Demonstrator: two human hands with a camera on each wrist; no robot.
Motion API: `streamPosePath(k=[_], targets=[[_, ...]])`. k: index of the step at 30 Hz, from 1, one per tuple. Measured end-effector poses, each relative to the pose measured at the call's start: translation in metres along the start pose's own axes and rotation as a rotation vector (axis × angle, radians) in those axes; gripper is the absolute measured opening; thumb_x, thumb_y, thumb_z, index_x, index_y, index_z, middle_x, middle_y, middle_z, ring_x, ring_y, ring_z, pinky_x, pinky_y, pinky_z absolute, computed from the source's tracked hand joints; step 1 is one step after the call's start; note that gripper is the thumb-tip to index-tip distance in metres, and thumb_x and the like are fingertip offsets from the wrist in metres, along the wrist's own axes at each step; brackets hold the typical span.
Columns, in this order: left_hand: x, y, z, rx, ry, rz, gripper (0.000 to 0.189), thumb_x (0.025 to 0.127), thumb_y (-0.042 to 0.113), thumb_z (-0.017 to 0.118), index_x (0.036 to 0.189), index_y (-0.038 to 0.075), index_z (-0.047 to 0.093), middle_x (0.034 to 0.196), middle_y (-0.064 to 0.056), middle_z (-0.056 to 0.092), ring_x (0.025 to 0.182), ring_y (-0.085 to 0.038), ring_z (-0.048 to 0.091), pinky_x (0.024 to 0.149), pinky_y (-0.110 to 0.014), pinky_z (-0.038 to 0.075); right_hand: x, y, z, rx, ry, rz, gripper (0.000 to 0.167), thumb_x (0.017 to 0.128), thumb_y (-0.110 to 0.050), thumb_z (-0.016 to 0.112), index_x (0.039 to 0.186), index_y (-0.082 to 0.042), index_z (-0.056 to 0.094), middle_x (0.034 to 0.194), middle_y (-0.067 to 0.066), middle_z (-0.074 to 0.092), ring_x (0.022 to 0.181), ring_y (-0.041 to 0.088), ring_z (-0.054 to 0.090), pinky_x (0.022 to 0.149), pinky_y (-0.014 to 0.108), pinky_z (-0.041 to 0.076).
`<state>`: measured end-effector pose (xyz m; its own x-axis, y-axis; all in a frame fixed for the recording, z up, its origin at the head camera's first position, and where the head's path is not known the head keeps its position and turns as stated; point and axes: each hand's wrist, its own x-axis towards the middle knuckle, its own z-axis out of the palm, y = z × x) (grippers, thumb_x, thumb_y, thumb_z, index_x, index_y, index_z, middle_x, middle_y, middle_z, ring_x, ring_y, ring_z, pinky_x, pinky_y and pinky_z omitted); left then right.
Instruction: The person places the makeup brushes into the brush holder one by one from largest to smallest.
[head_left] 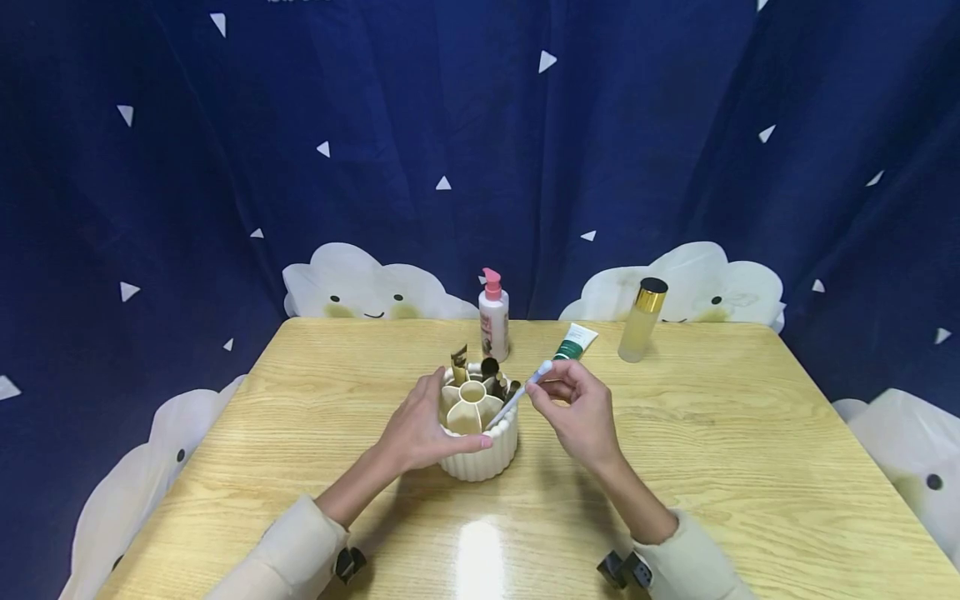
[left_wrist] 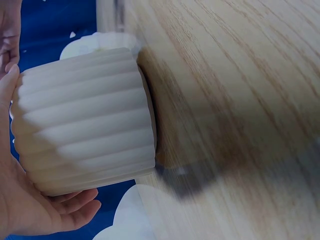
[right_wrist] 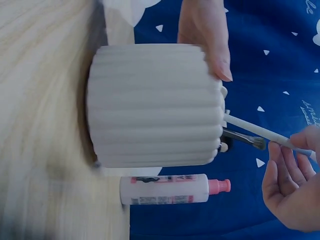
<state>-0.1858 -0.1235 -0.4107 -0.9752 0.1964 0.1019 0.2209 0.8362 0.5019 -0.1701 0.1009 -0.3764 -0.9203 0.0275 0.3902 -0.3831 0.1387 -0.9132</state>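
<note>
A white ribbed brush holder [head_left: 480,463] with petal-shaped compartments stands on the table. My left hand [head_left: 414,427] grips it from the left, thumb across the front of the rim and fingers round the far side. Between the thumb and fingertips of my right hand [head_left: 583,417], a slim pale-blue pen-like stick [head_left: 513,407] is pinched near its upper end. The stick slants down to the left, its lower end inside the holder's front right rim. A dark-handled makeup brush [right_wrist: 256,142] pokes out close to it. Several other dark and gold-coloured items fill the rear compartments.
Behind the holder is a white pump bottle [head_left: 493,325] with a pink top. A green and white tube [head_left: 576,340] lies beyond my right hand. Farther right stands a yellowish bottle [head_left: 639,329] with a black and gold cap. A dark blue curtain [head_left: 480,125] hangs behind the table.
</note>
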Motion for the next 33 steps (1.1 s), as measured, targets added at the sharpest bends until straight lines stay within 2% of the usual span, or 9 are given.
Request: streamPosePath(k=[4,10,17,22,27,33], targets=[[0.0,0.0,0.0,0.0,0.002,-0.002,0.131,0.054,0.083,0.065,0.151,0.007,0.021,0.146,-0.016,0.039,0.13,-0.031,0.044,0.102,-0.05,0.044,-0.004,0.005,0.004,-0.034,-0.036,-0.028,0.014,0.081,0.003,0.069,0.092,0.003,0.061,0.089,0.019,0.069,0.076,0.002,0.066,0.071,0.02,0.057],[0.001,0.001,0.0,-0.009,-0.003,0.001,0.13,0.054,0.083,0.065,0.151,0.007,0.02,0.146,-0.016,0.039,0.13,-0.031,0.044,0.102,-0.05,0.044,-0.008,0.011,0.008,-0.05,-0.047,-0.043,0.013,0.079,0.005,0.07,0.089,0.002,0.062,0.085,0.017,0.07,0.072,0.003,0.065,0.069,0.02,0.056],[0.001,0.001,0.0,-0.014,-0.01,0.003,0.131,0.055,0.084,0.065,0.151,0.008,0.019,0.148,-0.016,0.037,0.131,-0.032,0.043,0.103,-0.051,0.043,-0.01,0.015,0.012,-0.067,-0.056,0.015,0.011,0.079,0.002,0.071,0.088,0.001,0.064,0.085,0.015,0.071,0.072,0.004,0.066,0.069,0.021,0.056],[0.0,-0.001,0.0,-0.003,-0.009,0.007,0.131,0.055,0.084,0.063,0.151,0.008,0.019,0.147,-0.016,0.038,0.13,-0.032,0.045,0.101,-0.051,0.044,-0.011,0.02,0.015,-0.128,-0.054,0.008,0.011,0.077,-0.001,0.075,0.084,-0.003,0.067,0.081,0.011,0.072,0.07,0.004,0.064,0.065,0.019,0.054],[-0.001,-0.003,0.002,0.0,0.007,0.019,0.129,0.057,0.085,0.062,0.152,0.009,0.018,0.148,-0.017,0.036,0.13,-0.035,0.045,0.101,-0.053,0.043,-0.011,0.023,0.019,-0.194,-0.064,0.022,0.01,0.075,-0.006,0.078,0.081,-0.008,0.07,0.078,0.006,0.072,0.068,0.003,0.063,0.063,0.019,0.051],[0.0,-0.005,0.006,-0.007,0.041,0.046,0.125,0.059,0.082,0.062,0.151,0.008,0.019,0.148,-0.017,0.036,0.131,-0.034,0.043,0.103,-0.054,0.041,-0.013,0.026,0.022,-0.214,-0.049,0.067,0.009,0.074,-0.008,0.079,0.08,-0.009,0.073,0.078,0.005,0.073,0.067,0.001,0.062,0.061,0.018,0.05]])
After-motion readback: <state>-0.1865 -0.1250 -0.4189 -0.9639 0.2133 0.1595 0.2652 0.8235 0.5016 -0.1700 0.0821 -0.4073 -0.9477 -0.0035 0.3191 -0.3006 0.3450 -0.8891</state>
